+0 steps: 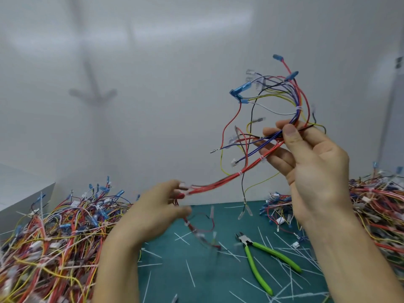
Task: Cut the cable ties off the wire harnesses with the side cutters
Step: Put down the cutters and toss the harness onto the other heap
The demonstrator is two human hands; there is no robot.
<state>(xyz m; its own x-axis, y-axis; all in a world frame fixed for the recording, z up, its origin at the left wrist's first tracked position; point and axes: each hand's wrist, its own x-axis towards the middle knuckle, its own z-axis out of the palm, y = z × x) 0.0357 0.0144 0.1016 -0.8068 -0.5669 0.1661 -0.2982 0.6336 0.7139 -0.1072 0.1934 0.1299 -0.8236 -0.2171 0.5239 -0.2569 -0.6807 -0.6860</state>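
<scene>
open mat centre (207, 276), wire piles (50, 232) flanking

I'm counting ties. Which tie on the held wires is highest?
The cable tie just above the right hand; the other two bind the wire harness lower down.

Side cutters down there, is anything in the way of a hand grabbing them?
Nothing visible covers the side cutters; they lie bare on the green mat. But left hand and right hand both hold a harness.

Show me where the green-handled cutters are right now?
The side cutters lie on the green mat, lower right of centre in the head view, among cut ties.
</scene>
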